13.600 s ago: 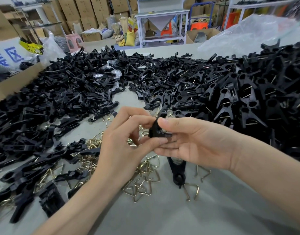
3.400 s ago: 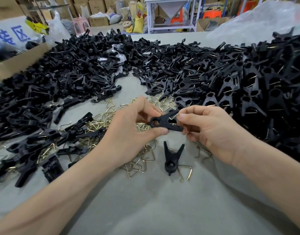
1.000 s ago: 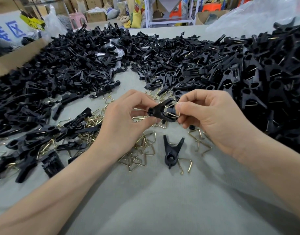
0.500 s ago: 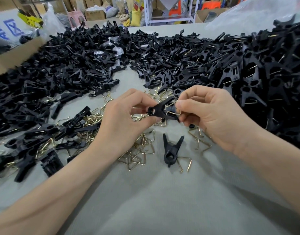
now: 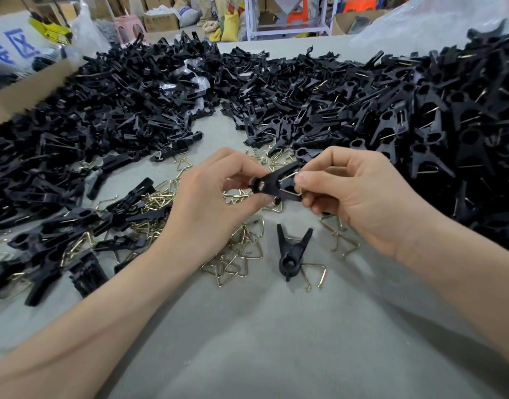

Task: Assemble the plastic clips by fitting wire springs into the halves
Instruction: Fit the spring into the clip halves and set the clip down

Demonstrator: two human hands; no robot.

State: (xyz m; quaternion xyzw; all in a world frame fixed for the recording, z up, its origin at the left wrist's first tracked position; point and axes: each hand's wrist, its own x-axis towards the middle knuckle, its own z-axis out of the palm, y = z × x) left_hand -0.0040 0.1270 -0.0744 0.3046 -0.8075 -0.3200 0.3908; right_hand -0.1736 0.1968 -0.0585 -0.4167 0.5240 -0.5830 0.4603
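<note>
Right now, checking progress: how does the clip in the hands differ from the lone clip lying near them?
The held clip is pinched between left hand and right hand, ring end leftward; the table clip lies free, ring end toward the person. A wire spring sits between the held clip's legs; the table clip's legs show none. Both are black.
</note>
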